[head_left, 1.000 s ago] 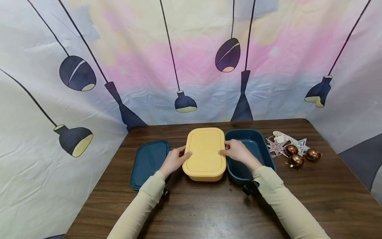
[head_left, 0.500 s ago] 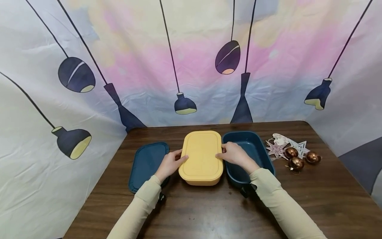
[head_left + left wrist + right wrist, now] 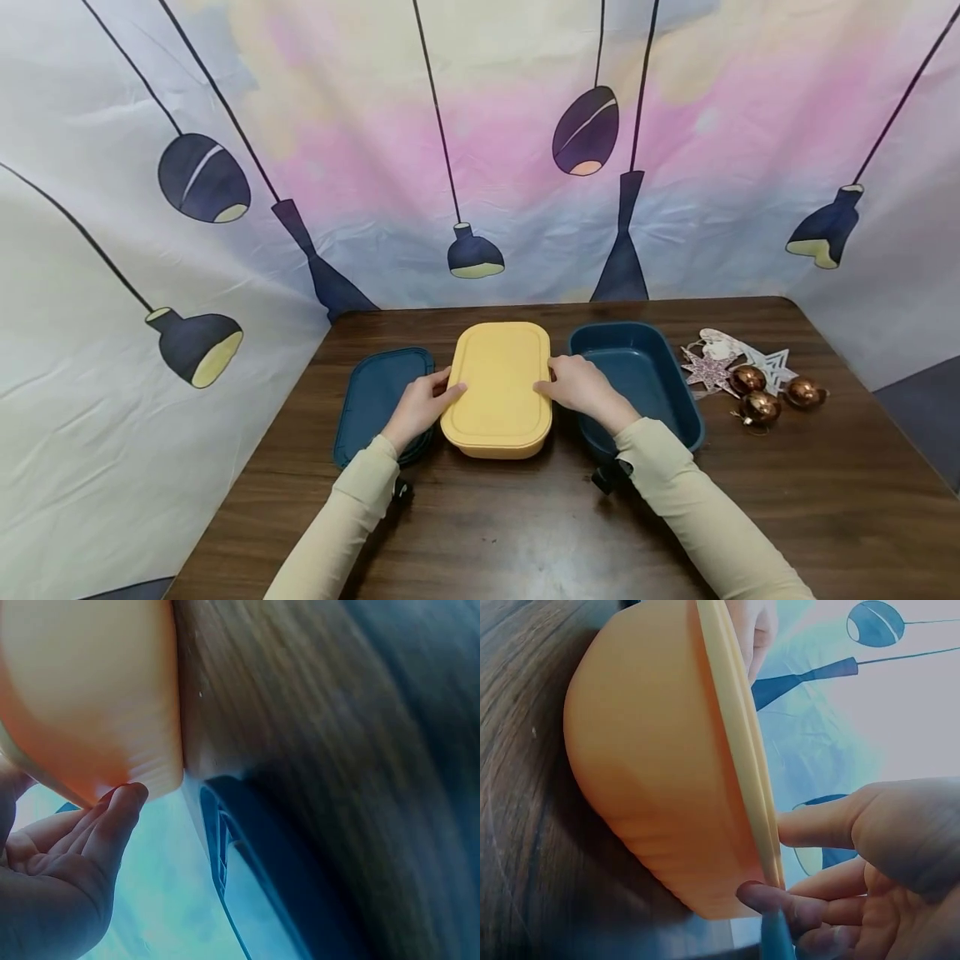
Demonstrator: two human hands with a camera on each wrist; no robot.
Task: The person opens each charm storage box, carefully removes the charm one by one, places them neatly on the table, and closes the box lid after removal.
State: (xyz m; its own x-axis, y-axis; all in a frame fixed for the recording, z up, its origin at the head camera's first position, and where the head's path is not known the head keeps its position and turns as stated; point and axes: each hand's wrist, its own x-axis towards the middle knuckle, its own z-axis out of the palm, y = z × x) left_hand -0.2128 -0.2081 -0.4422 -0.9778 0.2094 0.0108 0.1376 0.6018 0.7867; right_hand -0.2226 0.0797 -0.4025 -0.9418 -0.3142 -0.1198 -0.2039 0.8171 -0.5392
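Note:
A yellow food container (image 3: 498, 387), with its yellow lid on, stands between both hands in the head view. My left hand (image 3: 415, 407) grips its left side, thumb over the lid's edge. My right hand (image 3: 588, 390) pinches the right edge of the lid. The right wrist view shows the thumb on top and fingertips (image 3: 761, 896) below the rim. In the left wrist view, the left fingers (image 3: 124, 814) lie against the container's wall (image 3: 112, 682). A dark blue lid (image 3: 382, 396) lies left of the container, partly behind my left hand. To the right stands an open dark blue container (image 3: 678, 400).
Several ornaments lie right of the blue container: brown shiny baubles (image 3: 759, 407), a pink glittery star (image 3: 708, 369) and a white star (image 3: 772, 365). The brown wooden table (image 3: 495, 533) meets a lamp-printed cloth (image 3: 525, 167) at its back edge.
Both hands have shifted the yellow container left, away from the blue container and nearer the blue lid. A gap now shows between the two containers. The head view has swung slightly.

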